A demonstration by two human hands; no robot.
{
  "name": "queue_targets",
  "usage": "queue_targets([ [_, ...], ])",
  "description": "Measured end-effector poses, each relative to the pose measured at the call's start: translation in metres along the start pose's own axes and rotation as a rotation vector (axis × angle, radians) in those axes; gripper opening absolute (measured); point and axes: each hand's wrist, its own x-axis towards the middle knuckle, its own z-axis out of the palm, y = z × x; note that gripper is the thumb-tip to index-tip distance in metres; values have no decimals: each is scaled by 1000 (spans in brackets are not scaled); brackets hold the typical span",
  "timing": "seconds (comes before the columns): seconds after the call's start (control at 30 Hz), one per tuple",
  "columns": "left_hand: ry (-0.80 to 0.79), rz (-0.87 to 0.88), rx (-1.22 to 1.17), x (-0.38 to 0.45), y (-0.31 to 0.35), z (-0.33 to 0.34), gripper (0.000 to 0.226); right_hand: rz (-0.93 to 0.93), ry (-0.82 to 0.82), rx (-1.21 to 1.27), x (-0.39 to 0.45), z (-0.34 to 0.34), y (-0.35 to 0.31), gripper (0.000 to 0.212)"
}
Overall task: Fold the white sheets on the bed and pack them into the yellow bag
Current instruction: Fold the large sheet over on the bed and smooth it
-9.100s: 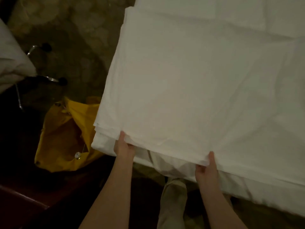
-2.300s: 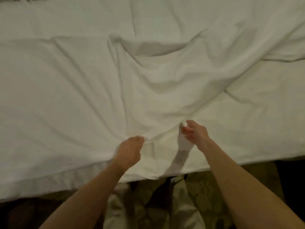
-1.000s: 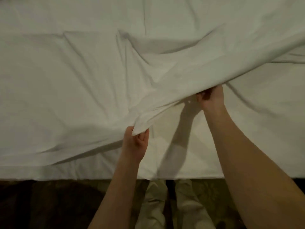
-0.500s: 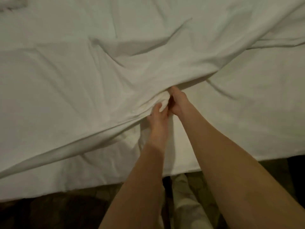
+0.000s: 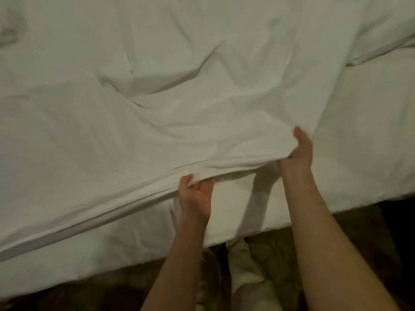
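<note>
White sheet [image 5: 179, 135] on bed | both hands grip its edge: left [image 5: 196, 194], right [image 5: 299, 153]

Left arm: your bare forearm reaches forward from the lower middle of the view.
Left hand [image 5: 197, 194]: palm up, thumb on top, your fingers pinch a cloth edge.
Right arm: your bare forearm stretches forward from the lower right, farther out than the left.
Right hand [image 5: 298, 153]: thumb raised, fingers curled under a fold, gripping it.
</note>
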Motion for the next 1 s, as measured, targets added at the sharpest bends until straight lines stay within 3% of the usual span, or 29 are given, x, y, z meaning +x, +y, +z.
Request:
queue_targets([
  [0.1,-34,-143,38,-1,-39,0,21,102,91,-20,-15,-46,16,40],
  [0.2,-30,-195,193,7,-70,4,35,180,16,-27,-18,-46,6,49],
  [0.4,46,-91,170,13,-93,4,37,-70,-81,82,-9,-13,-79,27],
  [0.5,92,-121,161,8,-102,-24,39,-114,7,41,-3,-34,-97,24],
  [0.57,185,-252,125,8,-107,-41,36,-57,198,-24,7,-68,-89,35],
  [0.6,260,-319,-16,13,-112,-46,32,-20,314,-70,8,-84,-82,40],
  [0.67,283,-332,-27,20,-117,-49,27,64,490,-184,9,-108,-72,43],
  [0.73,225,-289,155,13,-120,-39,23,97,491,-238,12,-113,-67,46],
  [0.87,172,-199,259,13,-131,-12,41,90,379,-275,17,-97,-74,56],
  [1.0,197,-203,331,6,-145,-5,34,-118,391,-187,23,-81,-108,50],
])
